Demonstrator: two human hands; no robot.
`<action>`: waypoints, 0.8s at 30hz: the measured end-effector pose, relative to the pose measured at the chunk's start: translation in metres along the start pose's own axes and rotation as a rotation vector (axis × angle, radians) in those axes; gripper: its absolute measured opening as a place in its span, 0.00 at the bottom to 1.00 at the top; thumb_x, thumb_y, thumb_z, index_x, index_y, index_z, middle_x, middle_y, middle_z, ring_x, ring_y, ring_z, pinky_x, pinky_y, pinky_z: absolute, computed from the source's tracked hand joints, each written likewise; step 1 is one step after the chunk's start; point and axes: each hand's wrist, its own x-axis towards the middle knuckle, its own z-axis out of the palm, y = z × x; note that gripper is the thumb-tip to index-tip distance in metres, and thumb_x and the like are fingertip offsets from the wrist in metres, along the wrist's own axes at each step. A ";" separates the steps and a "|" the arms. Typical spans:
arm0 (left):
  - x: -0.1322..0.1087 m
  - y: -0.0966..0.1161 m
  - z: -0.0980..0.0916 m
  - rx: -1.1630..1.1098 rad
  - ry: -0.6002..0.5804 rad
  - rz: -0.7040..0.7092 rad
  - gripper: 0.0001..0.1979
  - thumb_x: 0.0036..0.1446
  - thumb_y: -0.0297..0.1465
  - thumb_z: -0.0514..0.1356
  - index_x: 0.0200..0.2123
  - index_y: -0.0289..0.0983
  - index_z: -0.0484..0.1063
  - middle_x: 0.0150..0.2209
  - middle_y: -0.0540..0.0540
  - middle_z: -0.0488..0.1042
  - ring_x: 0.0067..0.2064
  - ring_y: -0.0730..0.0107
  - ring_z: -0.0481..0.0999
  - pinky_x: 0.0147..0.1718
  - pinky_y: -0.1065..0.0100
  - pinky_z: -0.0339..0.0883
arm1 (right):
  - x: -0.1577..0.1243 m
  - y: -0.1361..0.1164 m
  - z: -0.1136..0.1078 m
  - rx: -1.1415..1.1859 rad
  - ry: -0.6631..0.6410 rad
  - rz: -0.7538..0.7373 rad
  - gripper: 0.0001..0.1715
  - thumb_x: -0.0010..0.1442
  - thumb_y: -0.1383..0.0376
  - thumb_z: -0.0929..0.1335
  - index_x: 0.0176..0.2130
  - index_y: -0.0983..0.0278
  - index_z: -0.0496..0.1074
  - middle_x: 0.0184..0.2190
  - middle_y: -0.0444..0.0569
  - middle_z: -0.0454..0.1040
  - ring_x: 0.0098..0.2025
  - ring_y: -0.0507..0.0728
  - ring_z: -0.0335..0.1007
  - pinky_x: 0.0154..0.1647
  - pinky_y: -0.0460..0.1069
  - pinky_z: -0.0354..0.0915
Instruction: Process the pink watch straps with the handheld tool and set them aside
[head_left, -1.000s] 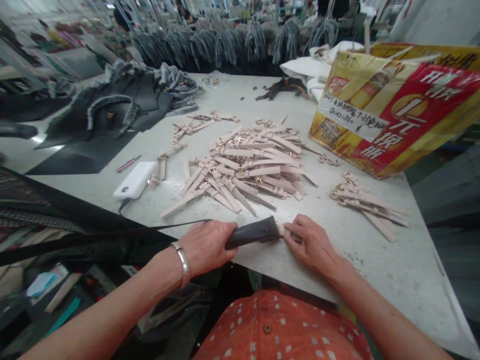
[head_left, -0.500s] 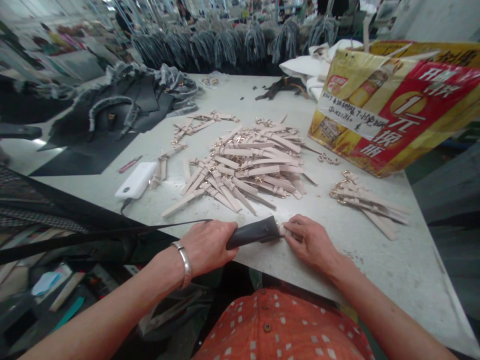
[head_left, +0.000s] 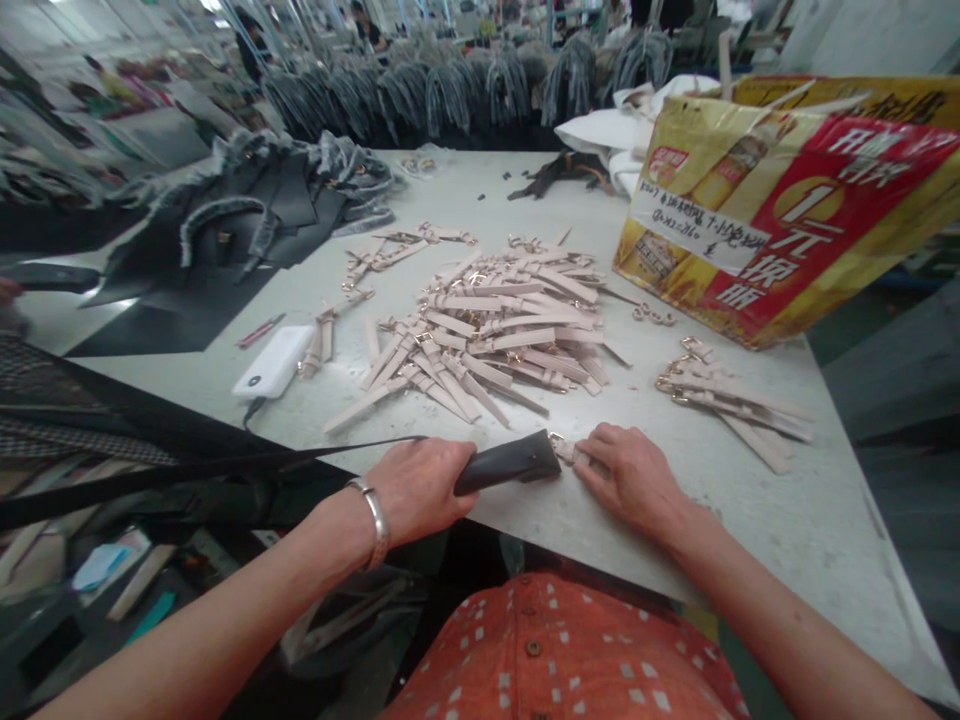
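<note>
Strap (head_left: 574,454), lower centre of frame, pinched in right grip (head_left: 634,480); left grip (head_left: 424,490) wraps black tool (head_left: 510,465). Apparent step: tool worked at buckle (head_left: 556,438); next move calls for steady alignment.

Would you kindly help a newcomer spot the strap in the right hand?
On the pale table lies a pile of beige straps. Nearer the wearer, the right hand holds this strap, gold buckle beside the black object; unlike its neighbours, it alone is held.
</note>
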 end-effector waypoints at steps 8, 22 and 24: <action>-0.004 0.000 -0.002 0.053 0.043 0.015 0.11 0.51 0.41 0.51 0.33 0.43 0.67 0.27 0.46 0.74 0.31 0.57 0.75 0.27 0.65 0.63 | -0.004 -0.004 0.000 -0.062 -0.052 0.014 0.13 0.63 0.61 0.58 0.39 0.60 0.70 0.31 0.47 0.65 0.30 0.53 0.59 0.30 0.48 0.49; -0.004 -0.001 -0.002 0.056 0.004 0.030 0.12 0.51 0.40 0.50 0.35 0.43 0.68 0.29 0.46 0.75 0.33 0.58 0.75 0.29 0.64 0.63 | -0.009 0.003 0.022 0.354 0.236 -0.003 0.12 0.55 0.68 0.65 0.41 0.63 0.72 0.36 0.51 0.67 0.40 0.56 0.62 0.39 0.50 0.61; -0.004 -0.001 -0.002 0.056 0.006 0.026 0.12 0.51 0.40 0.50 0.35 0.43 0.68 0.29 0.46 0.75 0.33 0.59 0.75 0.29 0.65 0.63 | -0.008 0.002 0.023 0.332 0.252 0.000 0.09 0.56 0.66 0.65 0.37 0.63 0.73 0.34 0.50 0.68 0.38 0.55 0.63 0.38 0.50 0.61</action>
